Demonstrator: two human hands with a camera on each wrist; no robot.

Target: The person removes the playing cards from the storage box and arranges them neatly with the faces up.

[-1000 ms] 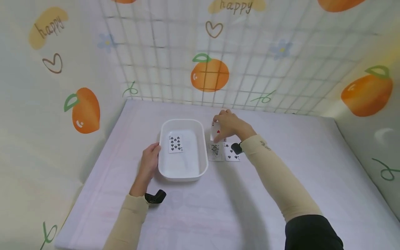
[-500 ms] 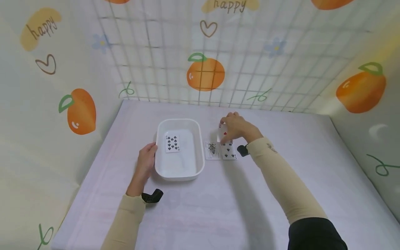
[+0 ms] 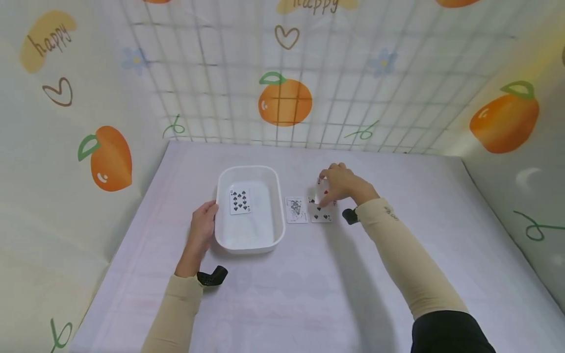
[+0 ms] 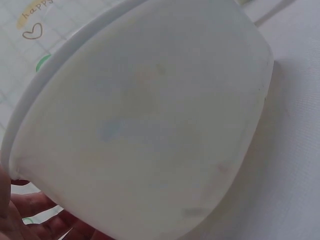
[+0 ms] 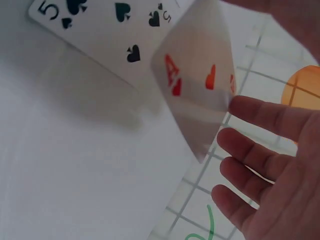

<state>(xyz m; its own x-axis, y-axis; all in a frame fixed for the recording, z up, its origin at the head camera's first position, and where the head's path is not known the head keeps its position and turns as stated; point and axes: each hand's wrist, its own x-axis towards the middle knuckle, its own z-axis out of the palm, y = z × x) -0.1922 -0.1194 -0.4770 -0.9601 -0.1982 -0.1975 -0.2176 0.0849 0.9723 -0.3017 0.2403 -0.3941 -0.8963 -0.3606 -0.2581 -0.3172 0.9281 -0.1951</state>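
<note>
In the head view, my left hand (image 3: 204, 224) grips the left rim of a white plastic tub (image 3: 250, 249). A ten of spades (image 3: 240, 201) lies face up inside it. My right hand (image 3: 343, 184) pinches an ace of hearts (image 5: 192, 85) between thumb and index finger, the other fingers apart from it. The ace is held on edge and slightly bowed, over the upper part of a five of spades (image 3: 321, 215) lying on the table. Left of that five lies a joker card (image 3: 296, 210), beside the tub.
A white cloth covers the table (image 3: 282, 304). Behind it stands a wire grid (image 3: 348, 113) under a fruit-print sheet, with printed side walls at left and right. Black wrist cameras sit at both wrists.
My right hand has carried the ace of hearts rightward, from above the joker to above the five of spades. The left hand keeps its grip on the tub; the head view shifted slightly.
</note>
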